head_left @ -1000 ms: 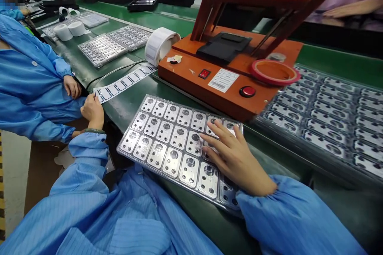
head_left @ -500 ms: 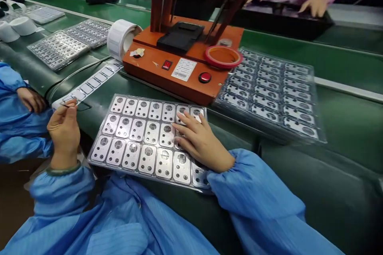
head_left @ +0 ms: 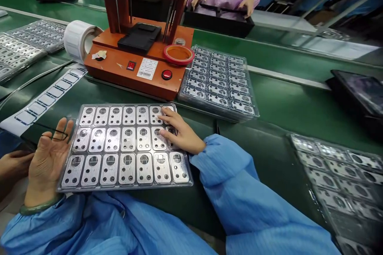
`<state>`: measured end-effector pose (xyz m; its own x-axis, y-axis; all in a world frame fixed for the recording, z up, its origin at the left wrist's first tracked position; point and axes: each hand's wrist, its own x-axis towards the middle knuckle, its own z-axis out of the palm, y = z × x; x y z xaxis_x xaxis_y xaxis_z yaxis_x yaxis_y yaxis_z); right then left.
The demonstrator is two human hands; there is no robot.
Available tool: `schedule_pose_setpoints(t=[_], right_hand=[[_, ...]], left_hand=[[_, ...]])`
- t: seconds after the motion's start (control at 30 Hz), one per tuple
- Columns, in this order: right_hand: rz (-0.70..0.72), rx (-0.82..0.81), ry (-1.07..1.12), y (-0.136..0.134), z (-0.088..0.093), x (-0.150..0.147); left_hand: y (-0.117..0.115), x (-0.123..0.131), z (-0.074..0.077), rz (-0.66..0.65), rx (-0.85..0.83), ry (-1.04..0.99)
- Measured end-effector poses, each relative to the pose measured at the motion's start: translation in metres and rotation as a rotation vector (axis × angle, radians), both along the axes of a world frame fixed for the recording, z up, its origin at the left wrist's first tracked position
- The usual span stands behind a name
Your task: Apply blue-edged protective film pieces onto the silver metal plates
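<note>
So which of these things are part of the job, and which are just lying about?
Part of the job: right hand, left hand, tray of metal plates.

Just lying about: label strip, label roll, orange machine, stacked trays.

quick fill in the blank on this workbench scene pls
The person's right hand has its fingertips on a clear plastic tray of metal plates set in ___ rows.
The person's left hand lies ___, palm up, at the tray's left edge.
The round push button on the orange machine is ___.

three; open; red
</note>
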<state>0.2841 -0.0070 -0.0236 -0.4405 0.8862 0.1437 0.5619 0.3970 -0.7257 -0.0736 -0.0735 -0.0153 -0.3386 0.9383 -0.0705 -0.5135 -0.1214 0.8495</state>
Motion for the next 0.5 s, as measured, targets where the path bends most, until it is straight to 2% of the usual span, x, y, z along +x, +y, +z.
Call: schedule_pose_setpoints(t=[0.17, 0.3, 0.33, 0.43, 0.5], right_hand=[[0.021, -0.088, 0.055, -0.011, 0.011, 0.021], [0.053, -0.174, 0.080, -0.017, 0.030, 0.034], [0.014, -0.168, 0.104, -0.018, 0.037, 0.034], [-0.187, -0.004, 0.171, -0.020, 0.060, 0.026], [-0.240, 0.095, 0.178, -0.020, 0.073, 0.014]], left_hand=[[-0.020, 0.010, -0.001, -0.009, -0.076, 0.036], [-0.027, 0.018, 0.001, -0.048, -0.103, 0.218], [-0.027, 0.020, 0.004, -0.041, -0.115, 0.280], [-0.021, 0.029, 0.013, 0.028, -0.159, 0.416], [-0.015, 0.034, 0.019, 0.067, -0.152, 0.437]])
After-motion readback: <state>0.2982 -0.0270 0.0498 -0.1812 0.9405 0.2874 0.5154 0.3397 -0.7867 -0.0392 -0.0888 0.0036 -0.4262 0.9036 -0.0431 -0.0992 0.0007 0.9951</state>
